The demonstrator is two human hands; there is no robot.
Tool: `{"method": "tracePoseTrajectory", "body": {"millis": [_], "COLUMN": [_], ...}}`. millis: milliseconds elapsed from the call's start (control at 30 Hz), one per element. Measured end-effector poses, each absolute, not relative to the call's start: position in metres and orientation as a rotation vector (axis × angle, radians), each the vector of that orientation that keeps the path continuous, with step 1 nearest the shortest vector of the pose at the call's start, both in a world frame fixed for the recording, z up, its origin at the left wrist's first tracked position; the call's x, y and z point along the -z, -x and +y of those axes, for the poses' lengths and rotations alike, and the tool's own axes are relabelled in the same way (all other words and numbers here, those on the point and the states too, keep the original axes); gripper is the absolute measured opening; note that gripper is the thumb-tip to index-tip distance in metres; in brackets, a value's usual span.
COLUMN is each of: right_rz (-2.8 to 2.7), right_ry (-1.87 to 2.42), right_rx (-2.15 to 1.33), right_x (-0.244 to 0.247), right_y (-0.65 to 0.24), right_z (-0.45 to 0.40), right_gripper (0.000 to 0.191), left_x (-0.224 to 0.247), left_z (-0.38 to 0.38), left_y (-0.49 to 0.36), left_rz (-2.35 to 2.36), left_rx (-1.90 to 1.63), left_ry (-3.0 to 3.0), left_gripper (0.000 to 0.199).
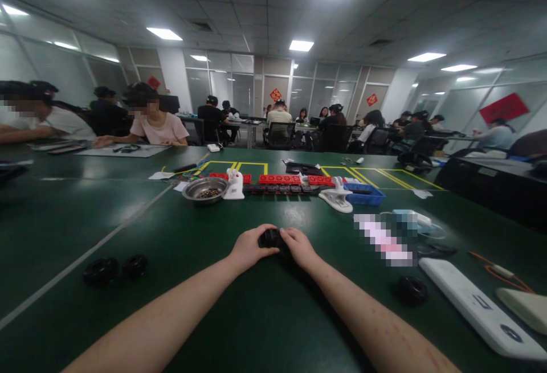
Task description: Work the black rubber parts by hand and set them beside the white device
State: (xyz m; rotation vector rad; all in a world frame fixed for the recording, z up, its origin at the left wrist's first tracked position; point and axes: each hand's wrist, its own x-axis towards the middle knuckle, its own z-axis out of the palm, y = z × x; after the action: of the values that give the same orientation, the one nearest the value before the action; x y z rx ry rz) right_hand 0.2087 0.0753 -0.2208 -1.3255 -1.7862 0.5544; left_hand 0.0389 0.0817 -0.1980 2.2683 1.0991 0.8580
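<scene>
Between my two hands, over the middle of the green table, is a small dark black piece (270, 238) with a rounded, ridged look; its exact kind cannot be made out. My left hand (251, 249) is closed around its left side, thumb below and fingers above. At its right end, the fingers of my right hand (301, 248) are closed on it, partly hiding that end. Two shiny black ring-shaped things, a larger ring (100, 271) and a smaller ring (135, 265), lie to the left. Another black ring (412, 290) lies to the right of my right forearm.
Beyond my hands stand a metal bowl (205, 191) of small parts, a row of red blocks (280, 179), white clip-like stands (234, 185) and a blue tray (365, 195). A long white device (478, 304) lies at right. Other people sit at tables farther back.
</scene>
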Motion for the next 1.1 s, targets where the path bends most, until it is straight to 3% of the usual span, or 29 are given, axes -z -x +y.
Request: {"method": "tracePoseTrajectory", "body": {"millis": [200,367,600,1100], "right_rz": [-1.763,-1.732,-1.796,-1.756], "right_ry": [1.218,1.175,1.379,1.190], "right_rx": [-0.613,-0.669,-0.438,-0.575], "right_x": [0.2192,0.2204,0.2196,0.2175], "right_y": [-0.2084,-0.2073,-0.2068,-0.2076], "right_z": [0.0720,0.0715,0.0727,0.0709], "right_gripper": [0.026,0.029,0.046,0.025], "left_x": [0.2032,0.2008,0.2001,0.1987], "left_z": [0.0874,0.0849,0.0827,0.0846], "left_y": [-0.0375,-0.0376,-0.0398,-0.0378], "left_rz": [1.180,1.157,1.123,1.159], "left_rx": [-0.847,-0.876,-0.888,-0.902], "left_ry": [-2.162,-2.190,-2.279,-2.179], "left_gripper": [0.044,0.042,0.044,0.044]}}
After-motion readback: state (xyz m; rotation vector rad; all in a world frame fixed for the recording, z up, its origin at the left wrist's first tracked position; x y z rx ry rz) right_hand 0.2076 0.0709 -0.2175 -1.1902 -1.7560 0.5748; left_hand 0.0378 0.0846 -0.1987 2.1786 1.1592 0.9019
